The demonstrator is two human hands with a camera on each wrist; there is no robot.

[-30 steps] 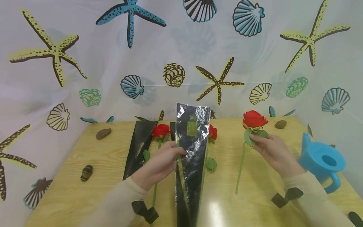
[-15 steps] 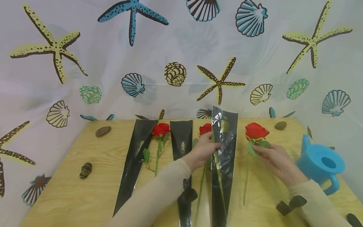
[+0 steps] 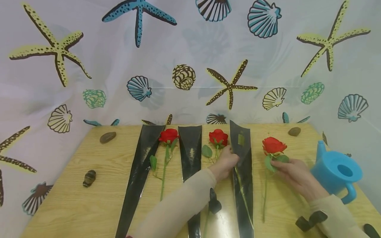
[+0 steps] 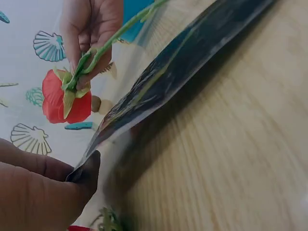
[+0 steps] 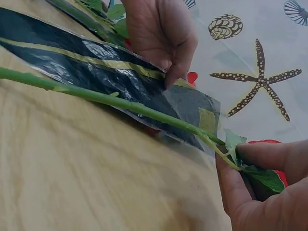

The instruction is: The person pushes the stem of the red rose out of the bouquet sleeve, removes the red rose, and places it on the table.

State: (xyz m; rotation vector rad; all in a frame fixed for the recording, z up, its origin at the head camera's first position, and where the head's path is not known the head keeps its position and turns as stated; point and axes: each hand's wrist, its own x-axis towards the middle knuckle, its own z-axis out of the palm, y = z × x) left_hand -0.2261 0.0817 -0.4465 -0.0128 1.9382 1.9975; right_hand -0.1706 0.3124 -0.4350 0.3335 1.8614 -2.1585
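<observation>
The left hand [image 3: 225,163] reaches across the tabletop [image 3: 89,201] and has its grip pinched on the edge of a black cone-shaped flower sleeve [image 3: 243,172], which lies flat with its wide mouth toward the wall. Just beside that sleeve on the right, the right hand [image 3: 294,175] holds a red rose [image 3: 273,145], its grip closed on the stem right under the bloom, by the leaves. Further left lie two more black sleeves and two more roses. A blue watering can [image 3: 337,173] stands at the right edge.
</observation>
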